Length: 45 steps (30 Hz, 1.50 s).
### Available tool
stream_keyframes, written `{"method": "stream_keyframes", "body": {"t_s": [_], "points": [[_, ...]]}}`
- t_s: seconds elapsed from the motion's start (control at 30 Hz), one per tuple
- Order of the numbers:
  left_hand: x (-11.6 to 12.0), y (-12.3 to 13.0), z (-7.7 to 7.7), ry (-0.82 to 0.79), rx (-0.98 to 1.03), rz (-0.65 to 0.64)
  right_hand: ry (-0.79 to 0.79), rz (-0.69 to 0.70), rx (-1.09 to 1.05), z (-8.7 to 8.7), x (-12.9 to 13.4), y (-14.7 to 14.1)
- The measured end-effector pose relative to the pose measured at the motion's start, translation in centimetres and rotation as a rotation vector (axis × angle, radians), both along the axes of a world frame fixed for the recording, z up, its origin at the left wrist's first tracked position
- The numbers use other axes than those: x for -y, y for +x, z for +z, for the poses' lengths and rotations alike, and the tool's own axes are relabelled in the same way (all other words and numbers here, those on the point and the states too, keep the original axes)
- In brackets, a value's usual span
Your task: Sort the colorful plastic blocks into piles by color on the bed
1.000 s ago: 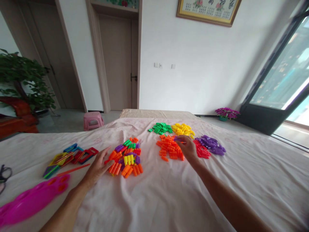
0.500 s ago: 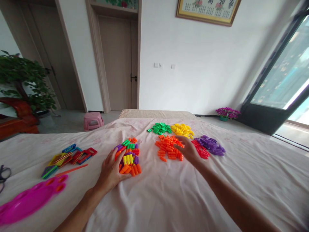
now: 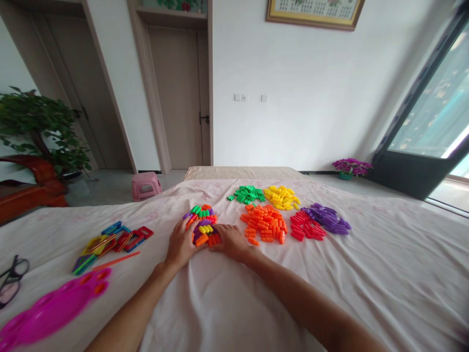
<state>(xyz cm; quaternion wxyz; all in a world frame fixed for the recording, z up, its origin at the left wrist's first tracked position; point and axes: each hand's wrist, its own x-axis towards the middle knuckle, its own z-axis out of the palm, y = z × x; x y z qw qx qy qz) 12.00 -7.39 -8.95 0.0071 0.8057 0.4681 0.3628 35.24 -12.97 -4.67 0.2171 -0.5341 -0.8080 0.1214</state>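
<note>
A mixed-colour heap of small bullet-shaped plastic pieces (image 3: 205, 229) lies on the cloth between my hands, with orange, yellow, green, purple and red showing. My left hand (image 3: 181, 244) curves around its left side, thumb along the near edge. From the right, my right hand (image 3: 231, 241) presses against the heap with bent fingers; the fingertips are partly hidden. Just to the right are single-colour piles: orange pieces (image 3: 266, 222), red pieces (image 3: 308, 226), purple pieces (image 3: 327, 217), green pieces (image 3: 249, 194) and yellow pieces (image 3: 282, 197).
On the left of the cloth-covered table (image 3: 278, 298) lie magnetic-tile frames (image 3: 110, 242), an orange stick (image 3: 116, 261), a pink plastic tray (image 3: 54, 310) and eyeglasses (image 3: 13, 278). Beyond the table stand a pink stool (image 3: 146, 186) and a purple-flowered pot plant (image 3: 350, 167).
My right hand has moved left from the orange pile to the right side of the mixed heap. My left hand stays at the heap, which looks more closely gathered. The view has shifted slightly.
</note>
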Motion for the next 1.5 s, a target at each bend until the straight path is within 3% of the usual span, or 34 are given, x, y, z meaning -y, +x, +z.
{"method": "stream_keyframes", "body": {"t_s": [0.1, 0.23, 0.43, 0.73, 0.9, 1.07, 1.17, 1.27, 1.37, 1.5], "points": [[-1.2, -0.6, 0.4, -0.091, 0.07, -0.09, 0.061, -0.108, 0.014, -0.1, -0.1, 0.3], [-1.7, -3.8, 0.1, -0.2, 0.208, -0.176, 0.066, -0.189, 0.006, -0.2, 0.6, 0.0], [-1.5, -8.5, -1.0, -0.299, 0.25, 0.177, 0.101, -0.162, 0.05, 0.3, 1.7, -0.7], [-2.9, -8.8, -1.5, -0.251, 0.084, 0.268, 0.096, -0.187, 0.057, 0.4, 1.6, -0.3], [-2.9, -8.8, -1.7, -0.228, -0.025, 0.225, 0.23, -0.318, -0.033, 1.2, -0.3, 2.9], [-2.8, -8.7, -1.9, -0.22, -0.099, 0.231, 0.378, -0.596, -0.056, 2.6, -2.0, 8.3], [-2.9, -8.7, -2.0, -0.222, -0.129, 0.248, 0.397, -0.771, -0.048, 2.8, -2.3, 11.1], [-3.0, -8.7, -2.1, -0.223, -0.149, 0.262, 0.379, -0.862, -0.066, 2.6, -2.2, 12.7], [-3.0, -8.7, -2.1, -0.223, -0.162, 0.267, 0.422, -0.836, -0.121, 2.5, -2.2, 12.7], [-2.9, -8.6, -2.0, -0.219, -0.176, 0.267, 0.494, -0.61, -0.181, 2.3, -2.3, 10.0]]}}
